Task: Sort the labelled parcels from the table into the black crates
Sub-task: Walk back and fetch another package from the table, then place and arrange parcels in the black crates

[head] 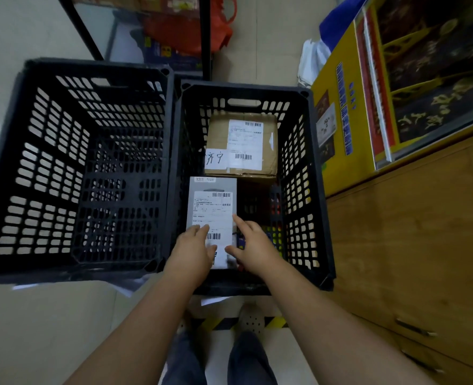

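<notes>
Reading "齐宁" on brown parcel

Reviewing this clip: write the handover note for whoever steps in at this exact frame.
Left hand: open, fingers lying on the grey labelled parcel.
Right hand: open, at that parcel's right edge; contact unclear.
Right black crate: holds the grey parcel near the front and a brown cardboard parcel at the back.
Left black crate: no parcels visible inside.
Done: two parcels in the right crate.
Left: the table is out of view, so remaining parcels cannot be counted.
</notes>
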`<state>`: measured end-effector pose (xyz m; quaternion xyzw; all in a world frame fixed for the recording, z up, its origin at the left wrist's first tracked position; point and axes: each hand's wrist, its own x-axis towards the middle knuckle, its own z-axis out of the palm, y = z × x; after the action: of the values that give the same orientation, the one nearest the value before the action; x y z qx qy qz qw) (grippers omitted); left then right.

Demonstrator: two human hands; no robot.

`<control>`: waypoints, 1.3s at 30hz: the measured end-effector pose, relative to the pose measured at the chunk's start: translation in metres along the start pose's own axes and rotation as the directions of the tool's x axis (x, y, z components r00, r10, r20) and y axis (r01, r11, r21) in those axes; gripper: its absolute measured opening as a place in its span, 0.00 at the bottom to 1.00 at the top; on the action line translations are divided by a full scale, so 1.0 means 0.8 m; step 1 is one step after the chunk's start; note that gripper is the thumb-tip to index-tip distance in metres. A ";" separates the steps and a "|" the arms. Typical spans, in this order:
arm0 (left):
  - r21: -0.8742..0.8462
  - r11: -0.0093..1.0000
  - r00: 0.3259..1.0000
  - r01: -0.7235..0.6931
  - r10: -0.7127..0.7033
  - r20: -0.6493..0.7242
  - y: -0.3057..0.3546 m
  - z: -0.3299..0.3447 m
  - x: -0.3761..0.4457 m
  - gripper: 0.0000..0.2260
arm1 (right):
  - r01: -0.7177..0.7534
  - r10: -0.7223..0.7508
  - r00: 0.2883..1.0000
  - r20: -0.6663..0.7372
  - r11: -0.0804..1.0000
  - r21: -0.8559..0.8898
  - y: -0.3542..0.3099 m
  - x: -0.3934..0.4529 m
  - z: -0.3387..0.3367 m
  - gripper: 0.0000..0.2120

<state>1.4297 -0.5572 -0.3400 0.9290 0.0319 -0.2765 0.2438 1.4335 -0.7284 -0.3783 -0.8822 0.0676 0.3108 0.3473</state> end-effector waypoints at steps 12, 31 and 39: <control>0.038 0.970 0.949 -0.238 0.241 -0.202 0.062 -0.172 -0.138 0.25 | 0.238 -0.253 0.957 -0.144 0.964 -0.119 -0.109 -0.149 -0.135 0.34; 0.108 0.400 0.386 -0.910 0.913 -0.130 0.260 -0.392 -0.316 0.27 | 0.081 -0.111 0.520 -0.847 0.993 -0.080 -0.241 -0.524 -0.283 0.31; -0.015 -0.059 -0.060 -0.998 0.995 0.085 0.359 -0.291 -0.477 0.30 | -0.226 0.213 0.167 -0.963 0.959 0.173 -0.182 -0.775 -0.167 0.33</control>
<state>1.2788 -0.6710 0.1567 0.6563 -0.6693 -0.0455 0.3453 1.0549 -0.7669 0.1494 -0.8615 0.3953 -0.2676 0.1733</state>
